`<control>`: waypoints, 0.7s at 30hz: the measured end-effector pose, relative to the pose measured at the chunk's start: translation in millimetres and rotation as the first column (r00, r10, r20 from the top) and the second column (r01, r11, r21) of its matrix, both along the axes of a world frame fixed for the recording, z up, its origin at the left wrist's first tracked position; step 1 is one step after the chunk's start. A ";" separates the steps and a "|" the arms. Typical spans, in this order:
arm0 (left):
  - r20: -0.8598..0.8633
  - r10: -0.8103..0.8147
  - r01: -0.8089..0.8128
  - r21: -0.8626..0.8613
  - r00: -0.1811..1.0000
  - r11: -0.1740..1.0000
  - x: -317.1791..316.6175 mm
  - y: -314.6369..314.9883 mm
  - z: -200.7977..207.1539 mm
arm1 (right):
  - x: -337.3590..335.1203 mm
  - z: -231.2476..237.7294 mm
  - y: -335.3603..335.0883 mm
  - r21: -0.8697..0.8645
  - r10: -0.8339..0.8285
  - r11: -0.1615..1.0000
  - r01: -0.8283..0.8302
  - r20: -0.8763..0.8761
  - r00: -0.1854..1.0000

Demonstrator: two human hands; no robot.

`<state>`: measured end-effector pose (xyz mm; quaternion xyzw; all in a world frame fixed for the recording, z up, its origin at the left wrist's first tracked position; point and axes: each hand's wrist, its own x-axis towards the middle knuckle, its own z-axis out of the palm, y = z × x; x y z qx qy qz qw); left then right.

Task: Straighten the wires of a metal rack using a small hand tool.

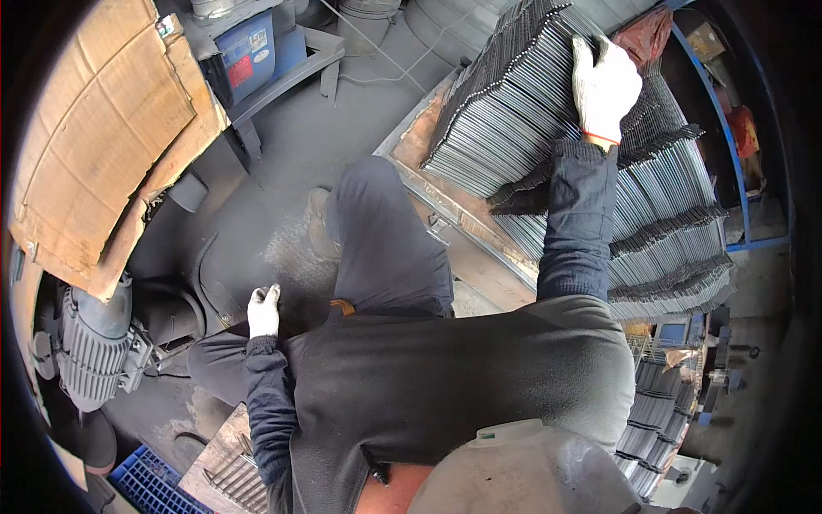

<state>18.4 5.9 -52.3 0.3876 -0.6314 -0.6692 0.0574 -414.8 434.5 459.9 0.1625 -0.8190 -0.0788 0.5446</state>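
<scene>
My right hand (606, 90), in a white knit glove with a red cuff edge, reaches out to a tall stack of thin dark metal plates (505, 111). Its thumb and fingers curl over the upper edges of the plates, with the fingertips partly hidden among them. My left hand (264, 312), also in a white glove, hangs beside my left thigh, apart from the stack. Its fingers are curled in; whether anything small lies inside them does not show.
More rows of plates (668, 201) stand right of the stack, inside a blue frame (728, 128). Left are cardboard sheets (103, 137), a grey motor (96, 347) and a blue plastic crate (154, 481). Metal rods (235, 484) lie on a board. A blue box (248, 56) stands beyond.
</scene>
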 end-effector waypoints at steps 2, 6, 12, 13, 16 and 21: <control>-0.003 0.006 -0.006 0.000 1.000 1.000 1.2 0.0 -1.8 | -0.7 -1.3 0.2 0.000 0.067 0.998 -0.067 -0.077 0.995; -0.021 0.017 -0.015 0.072 1.000 0.997 2.7 -0.7 -3.0 | -6.1 -1.2 4.0 -0.028 0.055 0.998 -0.055 -0.025 0.998; -0.022 0.013 -0.012 0.051 1.000 0.999 1.4 -1.2 -6.3 | -6.7 -5.1 4.6 -0.070 0.158 0.985 -0.161 -0.038 0.987; 0.000 0.032 -0.032 0.083 0.999 0.996 1.8 -1.1 -7.0 | -5.5 -7.1 3.6 -0.057 0.175 0.982 -0.178 -0.060 0.983; -0.027 0.030 -0.028 0.083 0.999 0.996 3.1 -1.1 -8.8 | -1.0 -16.3 1.1 -0.119 0.053 0.991 -0.062 -0.071 0.996; -0.007 0.002 -0.001 0.030 1.000 1.000 2.9 -1.2 -9.8 | 7.5 -39.4 -0.8 -0.108 -0.028 0.994 0.014 -0.130 0.991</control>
